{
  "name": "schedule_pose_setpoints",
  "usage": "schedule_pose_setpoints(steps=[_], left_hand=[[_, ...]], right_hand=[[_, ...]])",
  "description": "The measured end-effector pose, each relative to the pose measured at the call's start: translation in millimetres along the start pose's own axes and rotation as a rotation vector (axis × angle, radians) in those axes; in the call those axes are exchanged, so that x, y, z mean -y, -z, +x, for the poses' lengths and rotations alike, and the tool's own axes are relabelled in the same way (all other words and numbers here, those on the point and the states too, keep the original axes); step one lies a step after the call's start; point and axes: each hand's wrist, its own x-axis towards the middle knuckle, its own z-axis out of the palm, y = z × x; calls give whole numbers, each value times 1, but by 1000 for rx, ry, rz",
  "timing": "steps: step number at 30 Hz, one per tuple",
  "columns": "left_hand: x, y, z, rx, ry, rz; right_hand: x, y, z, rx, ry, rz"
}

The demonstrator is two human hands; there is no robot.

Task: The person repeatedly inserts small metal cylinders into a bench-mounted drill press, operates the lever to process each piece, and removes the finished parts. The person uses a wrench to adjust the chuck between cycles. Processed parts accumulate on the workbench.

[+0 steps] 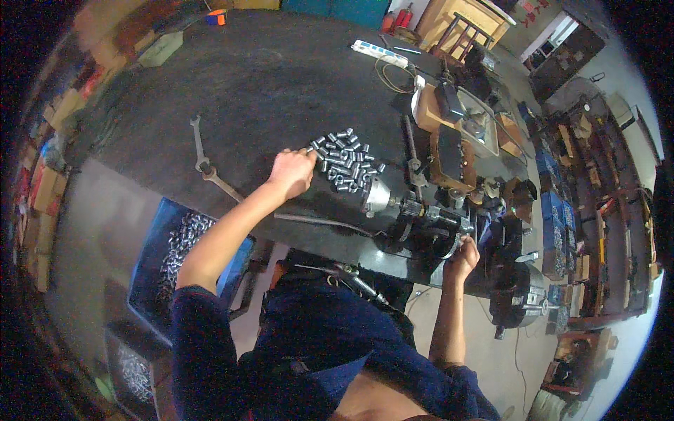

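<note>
On the dark workbench (232, 77) lies a loose pile of short shiny metal sleeves (344, 160). My left hand (291, 172) is at the pile's left edge, its fingers pinched on a sleeve there. A small bench machine (428, 216) with a round metal chuck (377, 196) stands at the bench's front edge, right of the pile. At this machine's right end is my right hand (462, 261), closed, with its fingertips against the machine's end. What they grip is hidden.
Two wrenches (199, 144) lie on the bench left of my arm. Below the bench's left side stands a blue bin (151, 263) of metal parts. Boxes (449, 158) and a power strip (379, 52) lie at the back right. Shelves (597, 231) line the right wall.
</note>
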Motion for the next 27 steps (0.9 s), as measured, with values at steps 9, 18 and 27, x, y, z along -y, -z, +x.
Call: schedule_pose_setpoints(steps=[9, 18, 27], left_hand=[[-61, 85, -30, 87, 47, -1601], [-63, 71, -19, 93, -38, -1655], [-70, 79, -19, 172, 129, -1615]], right_hand=[[-8, 12, 5, 33, 2, -61], [20, 10, -20, -14, -36, 44], [54, 9, -24, 131, -6, -8]])
